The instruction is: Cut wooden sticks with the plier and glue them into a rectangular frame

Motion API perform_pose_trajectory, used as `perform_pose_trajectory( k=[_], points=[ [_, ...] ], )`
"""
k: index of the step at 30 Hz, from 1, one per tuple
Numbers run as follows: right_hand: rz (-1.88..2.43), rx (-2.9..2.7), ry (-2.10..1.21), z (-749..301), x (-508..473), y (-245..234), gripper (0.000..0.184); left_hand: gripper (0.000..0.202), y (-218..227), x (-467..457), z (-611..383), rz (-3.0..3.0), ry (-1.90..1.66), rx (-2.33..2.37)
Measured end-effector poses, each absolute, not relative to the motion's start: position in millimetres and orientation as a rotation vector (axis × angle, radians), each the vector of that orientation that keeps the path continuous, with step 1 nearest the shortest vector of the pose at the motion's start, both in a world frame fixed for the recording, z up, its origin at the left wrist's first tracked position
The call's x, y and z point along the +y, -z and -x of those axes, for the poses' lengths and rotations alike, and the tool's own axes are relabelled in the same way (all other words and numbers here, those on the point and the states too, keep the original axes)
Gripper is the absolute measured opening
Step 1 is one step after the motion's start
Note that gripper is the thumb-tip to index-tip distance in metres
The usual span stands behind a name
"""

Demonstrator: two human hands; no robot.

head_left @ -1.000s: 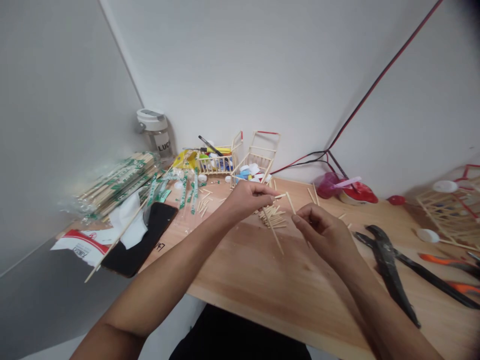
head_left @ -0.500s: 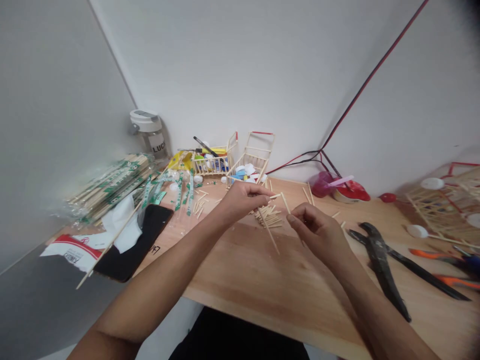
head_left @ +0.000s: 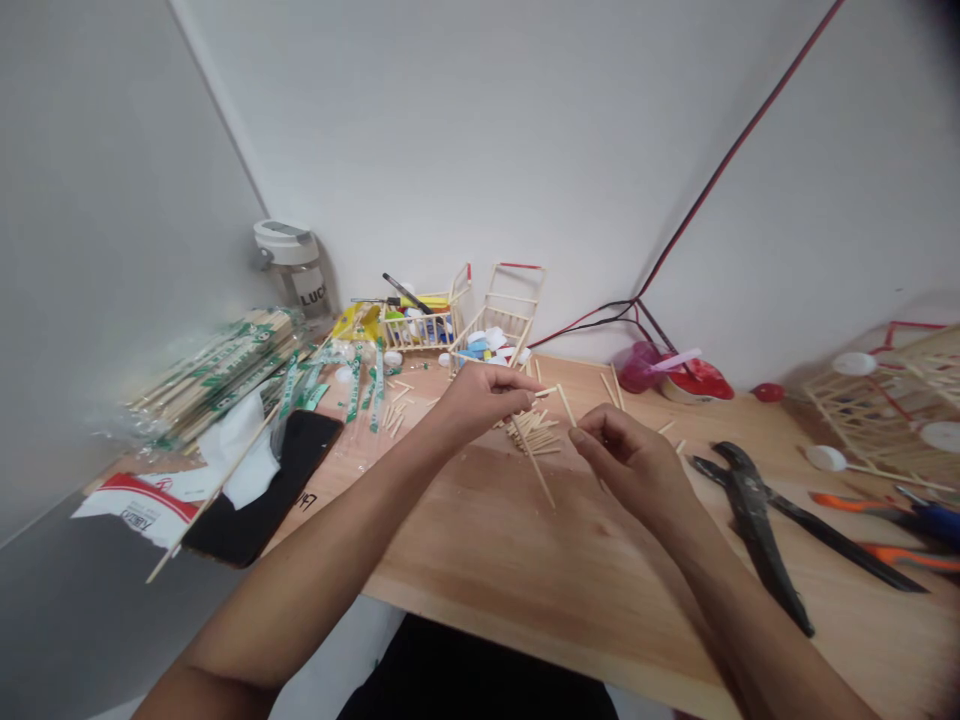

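Note:
My left hand [head_left: 484, 396] hovers over the wooden table [head_left: 525, 540] with its fingers pinched on a short wooden stick [head_left: 547, 391] that points right. My right hand [head_left: 628, 458] is closed just to the right of it, fingertips pinched on another thin stick [head_left: 565, 405] that angles up toward the left hand. A small heap of cut sticks [head_left: 534, 434] lies under and between both hands, and one longer stick [head_left: 534, 463] runs out of it toward me.
Black pliers [head_left: 754, 520] and orange-handled tools [head_left: 892, 530] lie at the right. Two small stick-built carts [head_left: 480, 318] holding bottle caps stand at the back. Packs of chopsticks [head_left: 217, 375], a black phone [head_left: 262, 490], tissue and a jar [head_left: 296, 270] are at the left.
Both hands keep their pinches and barely move. The view has drifted a little to the right, so everything on the table appears shifted left.

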State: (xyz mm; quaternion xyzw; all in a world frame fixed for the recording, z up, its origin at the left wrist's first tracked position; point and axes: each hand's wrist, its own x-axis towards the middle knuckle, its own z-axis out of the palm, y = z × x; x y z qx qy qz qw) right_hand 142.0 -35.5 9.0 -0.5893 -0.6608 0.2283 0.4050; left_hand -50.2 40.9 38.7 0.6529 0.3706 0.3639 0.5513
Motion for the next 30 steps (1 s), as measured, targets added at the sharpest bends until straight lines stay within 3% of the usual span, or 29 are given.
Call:
perform_pose_trajectory(
  k=[30],
  points=[
    [1.485, -1.669, -0.581, -141.8, -36.6, -9.6, 0.026, 0.025, -38.7, 41.2, 49.7, -1.531, -0.863, 0.863]
  ],
)
